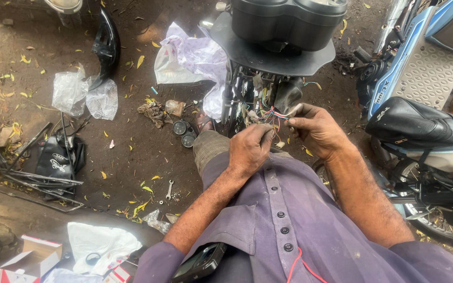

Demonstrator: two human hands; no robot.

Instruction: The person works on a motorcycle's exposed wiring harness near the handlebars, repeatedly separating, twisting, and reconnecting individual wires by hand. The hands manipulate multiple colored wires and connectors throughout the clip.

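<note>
A bundle of coloured wires beneath the motorcycle's instrument cluster is pinched in the grip of the right hand, while the left hand is closed on the same wires just beside it, above the dirt ground where a small spanner is lying.

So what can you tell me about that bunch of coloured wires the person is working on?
The bundle of wires is a loose tangle of thin plastic-coated strands, red, blue, yellow and green among them, spilling from the front of the motorcycle below its black instrument housing. The right hand pinches a few strands between fingertips and pulls them sideways; the left hand is closed just beneath the tangle. The wire ends are too small to make out.
</note>
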